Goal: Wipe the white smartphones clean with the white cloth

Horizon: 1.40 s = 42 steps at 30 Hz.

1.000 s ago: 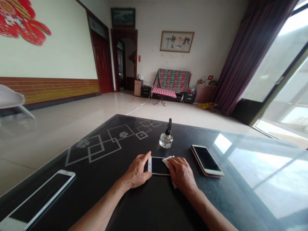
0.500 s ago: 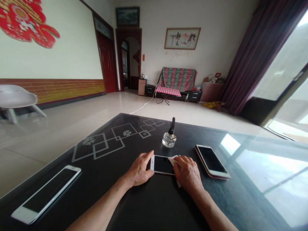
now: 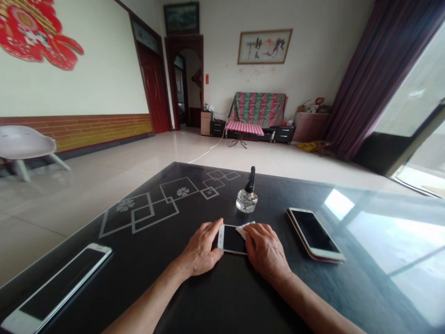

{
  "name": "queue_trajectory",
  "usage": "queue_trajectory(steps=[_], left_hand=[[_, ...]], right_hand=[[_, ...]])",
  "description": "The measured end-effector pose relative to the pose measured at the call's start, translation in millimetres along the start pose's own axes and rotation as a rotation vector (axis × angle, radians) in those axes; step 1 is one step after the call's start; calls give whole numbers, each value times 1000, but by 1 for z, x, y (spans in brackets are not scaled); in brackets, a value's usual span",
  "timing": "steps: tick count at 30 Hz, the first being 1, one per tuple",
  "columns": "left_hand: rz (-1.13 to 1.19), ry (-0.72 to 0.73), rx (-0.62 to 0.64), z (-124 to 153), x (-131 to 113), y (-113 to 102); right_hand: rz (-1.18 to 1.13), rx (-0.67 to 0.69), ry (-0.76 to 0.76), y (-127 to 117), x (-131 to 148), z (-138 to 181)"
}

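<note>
A white-framed smartphone (image 3: pixel 233 240) lies sideways on the dark table, screen up. My left hand (image 3: pixel 203 248) grips its left end, fingers at the top corner and thumb at the bottom one. Under the fingers of my right hand (image 3: pixel 267 250) is a white tissue (image 3: pixel 243 228), pressed on the phone's screen; that hand covers the phone's right end. Just beyond the phone stands a clear glass bottle (image 3: pixel 246 202) with a black top. To the right lies a second smartphone (image 3: pixel 315 234), and a third white smartphone (image 3: pixel 57 287) rests at the far left.
The black table (image 3: pixel 139 273) has a pale pattern of squares, and its far edge lies beyond the bottle. A white chair (image 3: pixel 26 144) stands on the tiled floor at the left. Across the room is a small table with a striped pink cover (image 3: pixel 245 128).
My right hand and the tissue have slid a little to the left over the phone's screen. My left hand keeps its hold. The whole view has shifted slightly.
</note>
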<state>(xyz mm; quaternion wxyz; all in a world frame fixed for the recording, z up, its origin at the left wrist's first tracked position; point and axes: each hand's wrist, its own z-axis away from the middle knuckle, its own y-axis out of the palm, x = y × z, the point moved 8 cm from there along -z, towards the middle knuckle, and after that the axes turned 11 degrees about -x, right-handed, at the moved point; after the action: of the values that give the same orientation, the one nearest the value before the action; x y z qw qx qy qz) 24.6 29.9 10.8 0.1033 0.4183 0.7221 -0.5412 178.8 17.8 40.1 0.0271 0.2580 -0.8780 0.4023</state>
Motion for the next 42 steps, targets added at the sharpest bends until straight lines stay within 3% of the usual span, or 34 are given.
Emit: queue_trajectory(steps=[12,24,32,42], left_hand=[[20,195,150,-27,-2,-10],[134,27,138,-34,9,-5],[116,23,125,-34,14,0],[79,25,162,-33,11,-2]], right_hand=[[-60,-4,18,2,-7,2],[-63,42,-42,5,3,-1],[-209,118,-131,8,19,0],[254,41,83,-11,-49,-6]])
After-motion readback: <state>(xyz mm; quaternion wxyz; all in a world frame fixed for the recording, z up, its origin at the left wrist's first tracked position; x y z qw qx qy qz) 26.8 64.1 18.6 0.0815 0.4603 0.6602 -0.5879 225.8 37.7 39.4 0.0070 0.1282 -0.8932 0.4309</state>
